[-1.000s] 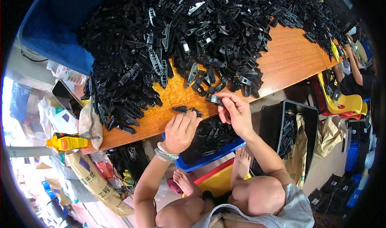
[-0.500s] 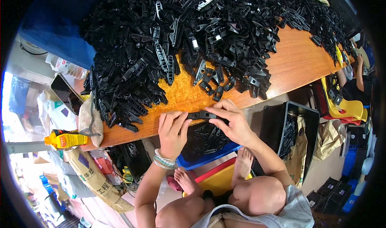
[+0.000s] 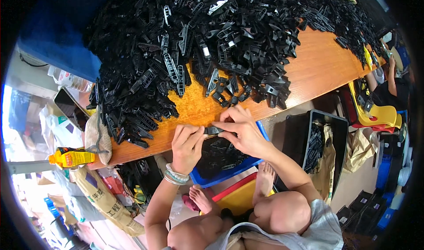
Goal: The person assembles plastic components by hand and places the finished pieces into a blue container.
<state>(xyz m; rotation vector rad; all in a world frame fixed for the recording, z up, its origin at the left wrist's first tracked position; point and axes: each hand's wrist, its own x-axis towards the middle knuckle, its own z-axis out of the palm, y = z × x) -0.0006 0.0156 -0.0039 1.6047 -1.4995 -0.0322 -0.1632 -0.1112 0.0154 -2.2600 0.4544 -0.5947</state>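
Note:
Between my two hands, just in front of the table edge, is a small black plastic part [image 3: 213, 130]. My left hand [image 3: 187, 145] pinches its left end, with a pale bracelet and bangles at the wrist. The fingers of my right hand [image 3: 242, 131] close on its right end from above and below. Most of the part is hidden by my fingers, so its exact shape cannot be read. Beyond my hands a large heap of black plastic parts [image 3: 145, 60] covers much of the table, some long and ladder-like, others small and boxy.
The wooden table [image 3: 316, 69] slants across. Below my hands stands a blue bin [image 3: 206, 182] with black parts. A black crate [image 3: 341, 139] with parts and brown paper is to the right. A yellow bottle [image 3: 76, 157] and cloth pouch [image 3: 97, 139] sit left. Another person [image 3: 394, 89] sits far right.
My fingers have closed in over the black part, and less of it shows than before. The right hand has shifted slightly left. The whole view has moved a little.

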